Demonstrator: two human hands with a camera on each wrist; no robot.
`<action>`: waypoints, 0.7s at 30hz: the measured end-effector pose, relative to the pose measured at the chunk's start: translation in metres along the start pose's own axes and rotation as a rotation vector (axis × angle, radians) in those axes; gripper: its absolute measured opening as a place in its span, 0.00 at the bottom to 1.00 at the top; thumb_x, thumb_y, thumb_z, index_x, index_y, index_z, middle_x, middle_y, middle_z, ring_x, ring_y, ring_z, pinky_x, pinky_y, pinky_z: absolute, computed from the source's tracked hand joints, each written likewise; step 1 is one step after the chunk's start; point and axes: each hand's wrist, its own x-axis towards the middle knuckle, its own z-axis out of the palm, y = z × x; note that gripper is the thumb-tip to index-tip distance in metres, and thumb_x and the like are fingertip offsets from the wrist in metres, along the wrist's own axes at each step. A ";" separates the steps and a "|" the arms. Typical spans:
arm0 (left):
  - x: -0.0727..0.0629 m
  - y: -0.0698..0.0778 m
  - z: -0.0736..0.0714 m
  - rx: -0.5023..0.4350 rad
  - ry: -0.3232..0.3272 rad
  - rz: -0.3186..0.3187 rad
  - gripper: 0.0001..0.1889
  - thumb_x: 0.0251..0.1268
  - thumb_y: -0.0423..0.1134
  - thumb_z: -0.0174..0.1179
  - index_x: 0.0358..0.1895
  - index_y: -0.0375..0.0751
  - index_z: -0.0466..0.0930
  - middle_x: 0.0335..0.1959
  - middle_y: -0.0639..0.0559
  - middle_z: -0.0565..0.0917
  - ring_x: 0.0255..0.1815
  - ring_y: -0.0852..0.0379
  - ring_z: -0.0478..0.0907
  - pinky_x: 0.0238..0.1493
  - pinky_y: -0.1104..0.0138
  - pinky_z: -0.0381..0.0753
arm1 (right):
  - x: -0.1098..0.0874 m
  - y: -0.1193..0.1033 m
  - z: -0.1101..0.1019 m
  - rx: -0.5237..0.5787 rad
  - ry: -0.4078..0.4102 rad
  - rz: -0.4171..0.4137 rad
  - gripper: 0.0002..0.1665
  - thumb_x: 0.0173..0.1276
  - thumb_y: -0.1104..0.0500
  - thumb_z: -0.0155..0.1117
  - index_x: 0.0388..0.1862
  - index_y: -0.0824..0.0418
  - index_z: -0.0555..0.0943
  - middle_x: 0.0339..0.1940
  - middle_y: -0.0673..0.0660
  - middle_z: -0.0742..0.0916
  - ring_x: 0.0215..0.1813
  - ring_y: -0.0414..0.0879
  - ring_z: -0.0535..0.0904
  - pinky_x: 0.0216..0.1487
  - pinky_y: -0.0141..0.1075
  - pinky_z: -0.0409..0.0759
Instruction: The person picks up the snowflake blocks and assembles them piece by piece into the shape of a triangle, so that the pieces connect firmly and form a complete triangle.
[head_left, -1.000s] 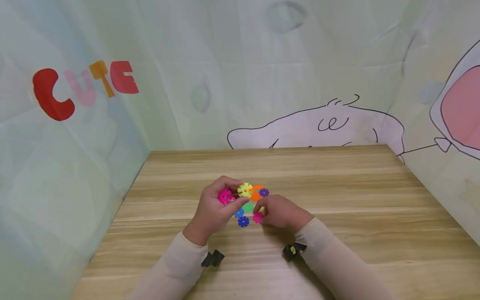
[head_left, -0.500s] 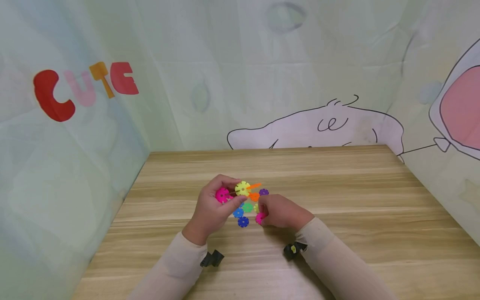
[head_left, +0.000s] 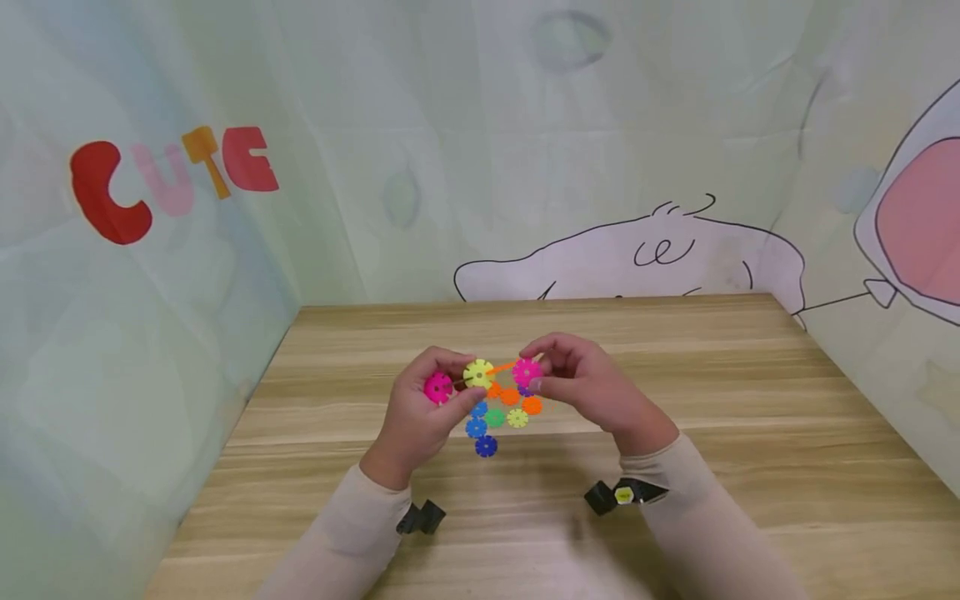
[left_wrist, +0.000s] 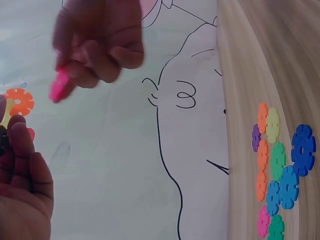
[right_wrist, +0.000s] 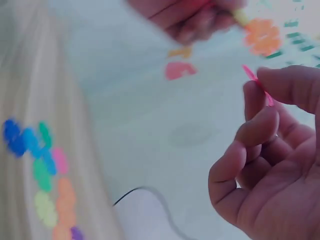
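My left hand (head_left: 416, 421) holds a short chain of notched plastic snowflake discs. In it a pink disc (head_left: 438, 388) and a yellow disc (head_left: 478, 374) show, and an orange disc (left_wrist: 20, 102) stands out at the free end. Between thumb and fingertips, my right hand (head_left: 600, 387) pinches a loose pink snowflake disc (head_left: 527, 372). That disc overlaps the tip of the orange one in the head view; the right wrist view shows a gap between the pink disc (right_wrist: 250, 73) and the orange disc (right_wrist: 262, 37). Both hands are raised over the table.
Several loose snowflake discs lie in a cluster below the hands, among them a dark blue disc (head_left: 486, 446), a green disc (head_left: 494, 417) and a pale yellow disc (head_left: 517, 418). The wood-grain table (head_left: 337, 500) meets a printed cloth wall (head_left: 360, 167) behind and at the left.
My right hand has picked the pink disc up from the cluster and raised it up beside the chain. The left hand with the chain has shifted slightly left.
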 end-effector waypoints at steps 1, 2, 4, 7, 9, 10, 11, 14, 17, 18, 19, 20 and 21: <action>0.000 0.000 0.000 0.004 0.001 0.001 0.18 0.63 0.19 0.67 0.55 0.28 0.78 0.46 0.36 0.83 0.45 0.60 0.82 0.45 0.71 0.88 | -0.003 -0.005 -0.001 0.025 0.018 -0.017 0.18 0.72 0.70 0.65 0.60 0.65 0.81 0.39 0.58 0.85 0.40 0.49 0.82 0.45 0.33 0.87; 0.000 0.000 0.000 0.006 0.000 0.001 0.18 0.63 0.19 0.67 0.55 0.28 0.78 0.46 0.36 0.83 0.45 0.60 0.82 0.45 0.71 0.88 | -0.005 -0.009 -0.002 0.041 0.031 -0.032 0.18 0.72 0.71 0.64 0.60 0.66 0.80 0.40 0.58 0.85 0.41 0.49 0.82 0.45 0.34 0.87; 0.000 0.000 0.000 0.007 -0.002 0.001 0.18 0.63 0.19 0.67 0.55 0.28 0.78 0.46 0.35 0.83 0.45 0.60 0.82 0.45 0.71 0.88 | -0.008 -0.014 -0.003 0.053 0.050 -0.053 0.19 0.73 0.71 0.63 0.61 0.67 0.80 0.40 0.57 0.85 0.41 0.48 0.82 0.44 0.33 0.86; 0.000 0.000 0.000 0.008 -0.007 -0.003 0.18 0.62 0.19 0.68 0.55 0.28 0.78 0.45 0.35 0.83 0.44 0.60 0.82 0.45 0.71 0.88 | -0.011 -0.019 -0.002 0.058 0.057 -0.066 0.19 0.73 0.71 0.63 0.62 0.67 0.80 0.40 0.58 0.84 0.40 0.48 0.81 0.44 0.33 0.86; -0.001 0.000 0.000 0.006 -0.012 -0.010 0.18 0.62 0.19 0.68 0.55 0.28 0.78 0.45 0.35 0.83 0.44 0.61 0.82 0.44 0.71 0.88 | -0.012 -0.020 -0.001 0.058 0.058 -0.070 0.19 0.74 0.70 0.63 0.62 0.68 0.80 0.41 0.58 0.84 0.41 0.48 0.81 0.44 0.34 0.86; -0.001 0.000 0.000 0.003 -0.014 -0.013 0.18 0.62 0.19 0.68 0.55 0.28 0.79 0.45 0.35 0.83 0.43 0.61 0.82 0.43 0.71 0.88 | -0.012 -0.021 0.000 0.058 0.058 -0.071 0.19 0.74 0.70 0.62 0.62 0.68 0.80 0.41 0.59 0.84 0.41 0.48 0.81 0.45 0.34 0.86; -0.001 0.000 0.000 -0.002 -0.017 -0.015 0.18 0.62 0.19 0.68 0.54 0.28 0.79 0.45 0.35 0.83 0.43 0.61 0.82 0.43 0.71 0.88 | -0.012 -0.021 0.000 0.056 0.060 -0.074 0.19 0.74 0.70 0.62 0.63 0.68 0.80 0.41 0.59 0.84 0.41 0.48 0.81 0.45 0.34 0.86; 0.000 0.001 0.001 -0.018 -0.026 -0.015 0.18 0.62 0.19 0.68 0.54 0.28 0.79 0.45 0.35 0.83 0.43 0.61 0.83 0.42 0.70 0.89 | -0.013 -0.022 0.001 0.044 0.068 -0.083 0.19 0.74 0.70 0.62 0.63 0.69 0.80 0.41 0.60 0.84 0.40 0.48 0.81 0.45 0.33 0.86; 0.000 0.001 0.001 -0.022 -0.033 -0.008 0.18 0.62 0.19 0.69 0.54 0.28 0.79 0.45 0.39 0.84 0.44 0.60 0.83 0.43 0.69 0.89 | -0.013 -0.022 0.002 0.029 0.074 -0.083 0.19 0.75 0.69 0.63 0.62 0.69 0.80 0.41 0.60 0.84 0.40 0.49 0.81 0.45 0.34 0.86; 0.000 0.000 0.001 -0.020 -0.034 -0.010 0.18 0.61 0.20 0.69 0.54 0.28 0.79 0.45 0.41 0.84 0.44 0.60 0.83 0.43 0.69 0.89 | -0.014 -0.023 0.002 0.027 0.073 -0.078 0.18 0.75 0.69 0.63 0.62 0.68 0.81 0.41 0.61 0.85 0.40 0.49 0.82 0.46 0.34 0.87; 0.000 0.000 0.001 -0.017 -0.034 -0.013 0.18 0.61 0.20 0.69 0.54 0.29 0.79 0.45 0.43 0.84 0.44 0.60 0.83 0.43 0.69 0.89 | -0.014 -0.023 0.003 0.025 0.070 -0.074 0.19 0.75 0.69 0.63 0.62 0.68 0.81 0.42 0.61 0.85 0.41 0.49 0.82 0.46 0.34 0.87; 0.000 0.000 0.001 -0.016 -0.035 -0.018 0.18 0.61 0.20 0.69 0.54 0.29 0.79 0.45 0.45 0.84 0.44 0.60 0.83 0.43 0.69 0.89 | -0.014 -0.023 0.003 0.022 0.068 -0.072 0.18 0.75 0.69 0.63 0.62 0.68 0.81 0.42 0.61 0.85 0.41 0.49 0.82 0.46 0.35 0.87; 0.000 0.000 0.001 -0.014 -0.034 -0.023 0.18 0.61 0.20 0.69 0.54 0.30 0.79 0.45 0.47 0.84 0.44 0.60 0.83 0.42 0.69 0.89 | -0.015 -0.023 0.004 0.022 0.066 -0.071 0.18 0.74 0.69 0.63 0.62 0.67 0.82 0.42 0.62 0.85 0.41 0.50 0.83 0.46 0.35 0.87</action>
